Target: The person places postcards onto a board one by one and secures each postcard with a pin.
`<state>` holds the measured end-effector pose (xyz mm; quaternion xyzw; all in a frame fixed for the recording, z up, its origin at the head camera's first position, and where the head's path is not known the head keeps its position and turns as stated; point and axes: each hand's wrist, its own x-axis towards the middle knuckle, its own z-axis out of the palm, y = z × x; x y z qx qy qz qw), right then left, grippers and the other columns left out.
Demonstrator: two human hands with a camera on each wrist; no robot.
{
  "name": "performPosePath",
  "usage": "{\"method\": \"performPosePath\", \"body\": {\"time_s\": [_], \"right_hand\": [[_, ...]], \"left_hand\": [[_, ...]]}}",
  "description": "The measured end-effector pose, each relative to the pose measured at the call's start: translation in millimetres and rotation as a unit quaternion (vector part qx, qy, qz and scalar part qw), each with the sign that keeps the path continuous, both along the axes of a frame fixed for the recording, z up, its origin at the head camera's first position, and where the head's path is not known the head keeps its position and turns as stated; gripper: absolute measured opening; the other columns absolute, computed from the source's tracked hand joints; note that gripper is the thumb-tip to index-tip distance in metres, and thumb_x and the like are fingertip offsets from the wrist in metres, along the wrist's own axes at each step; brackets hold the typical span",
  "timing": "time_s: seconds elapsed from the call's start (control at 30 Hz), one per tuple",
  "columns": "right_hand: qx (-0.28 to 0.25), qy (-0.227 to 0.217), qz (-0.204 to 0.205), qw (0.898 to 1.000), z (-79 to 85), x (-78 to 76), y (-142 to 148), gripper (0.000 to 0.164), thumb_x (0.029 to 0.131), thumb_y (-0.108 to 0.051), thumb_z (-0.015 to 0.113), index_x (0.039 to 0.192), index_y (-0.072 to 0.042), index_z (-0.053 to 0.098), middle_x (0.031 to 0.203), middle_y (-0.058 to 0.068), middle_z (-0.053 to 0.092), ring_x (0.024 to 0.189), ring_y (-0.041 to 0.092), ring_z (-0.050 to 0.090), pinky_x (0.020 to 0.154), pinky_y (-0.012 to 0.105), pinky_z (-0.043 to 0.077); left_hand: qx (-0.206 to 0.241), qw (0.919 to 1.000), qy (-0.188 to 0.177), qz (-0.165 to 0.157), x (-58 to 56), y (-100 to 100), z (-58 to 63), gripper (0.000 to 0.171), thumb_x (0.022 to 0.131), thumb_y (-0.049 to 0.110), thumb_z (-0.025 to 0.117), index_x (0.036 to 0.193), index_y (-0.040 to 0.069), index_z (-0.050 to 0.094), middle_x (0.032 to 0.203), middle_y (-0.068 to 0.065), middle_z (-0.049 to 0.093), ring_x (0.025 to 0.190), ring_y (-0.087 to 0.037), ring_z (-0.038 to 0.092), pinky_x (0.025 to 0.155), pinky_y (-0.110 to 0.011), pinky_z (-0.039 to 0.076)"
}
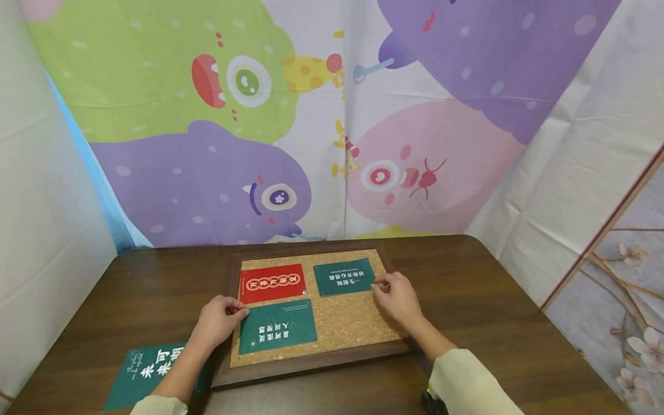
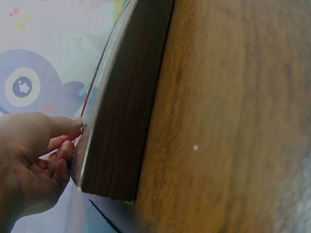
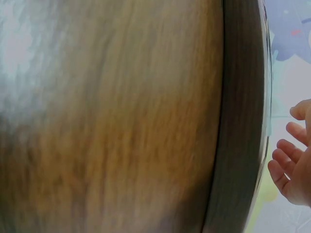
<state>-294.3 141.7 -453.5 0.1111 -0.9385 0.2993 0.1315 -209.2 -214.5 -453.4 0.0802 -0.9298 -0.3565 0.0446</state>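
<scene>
A framed cork board [image 1: 347,323] lies on the table with a red card [image 1: 273,282] and two green cards on it, white writing on all three. My left hand [image 1: 220,320] pinches with thumb and forefinger at the upper left corner of the lower green card [image 1: 278,325]. In the left wrist view, a tiny dark thing like a pin [image 2: 83,127] shows at the thumb tip of that hand. My right hand [image 1: 398,297] has its fingertips right at the lower right corner of the other green card [image 1: 344,276]; the right wrist view shows its fingers loosely bent.
Another green card [image 1: 140,374] lies on the table [image 1: 441,271] left of the board, partly behind my left forearm. A black object [image 1: 433,402] sits by the right sleeve at the near edge. Behind the table hangs a cartoon-print curtain [image 1: 321,190].
</scene>
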Motion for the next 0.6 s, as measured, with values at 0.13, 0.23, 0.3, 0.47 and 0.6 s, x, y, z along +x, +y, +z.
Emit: {"method": "performPosePath", "body": {"time_s": [0.13,0.23,0.3,0.47,0.6], "right_hand": [[0.0,0.011,-0.018,1.0,-1.3,-1.8,6,0.023,0.079,-0.026,0.063,0.094,-0.009,0.067,0.083,0.004,0.057,0.079,0.018,0.053,0.064,0.032,0.045],[0.007,0.017,-0.029,0.999,-3.1,-3.2,9,0.026,0.078,-0.026,0.064,0.095,-0.007,0.066,0.082,0.006,0.056,0.079,0.019,0.05,0.063,0.031,0.041],[0.01,0.014,-0.035,0.999,-4.7,-4.2,11,0.027,0.078,-0.027,0.064,0.096,-0.006,0.066,0.082,0.007,0.056,0.08,0.02,0.048,0.063,0.032,0.04],[0.008,0.006,-0.046,0.999,-7.3,-5.3,14,0.03,0.078,-0.029,0.063,0.097,-0.006,0.065,0.089,0.01,0.058,0.086,0.023,0.049,0.069,0.037,0.042],[0.007,0.009,-0.052,0.999,-8.7,-6.2,18,0.029,0.079,-0.027,0.062,0.097,-0.005,0.064,0.095,0.011,0.058,0.091,0.025,0.05,0.073,0.039,0.043]], "left_hand": [[0.001,1.0,0.001,-0.002,0.4,0,0.4,0.016,0.079,0.019,0.064,0.082,0.004,0.063,0.08,-0.008,0.051,0.07,-0.018,0.044,0.054,-0.024,0.035],[0.001,1.0,0.005,-0.003,0.5,0,0.6,0.016,0.079,0.02,0.064,0.082,0.004,0.063,0.08,-0.008,0.051,0.07,-0.018,0.044,0.054,-0.024,0.035],[-0.001,1.0,0.006,-0.004,0.5,0,0.3,0.016,0.079,0.02,0.064,0.082,0.004,0.063,0.08,-0.008,0.051,0.07,-0.018,0.044,0.054,-0.024,0.035],[-0.001,0.9999,0.009,-0.005,0.2,0,-0.8,0.015,0.079,0.019,0.063,0.081,0.004,0.063,0.08,-0.008,0.051,0.069,-0.018,0.044,0.054,-0.024,0.035],[0.001,0.9999,0.012,-0.006,0.0,0,-0.6,0.015,0.079,0.019,0.064,0.081,0.004,0.064,0.079,-0.007,0.051,0.069,-0.018,0.044,0.054,-0.024,0.036]]}}
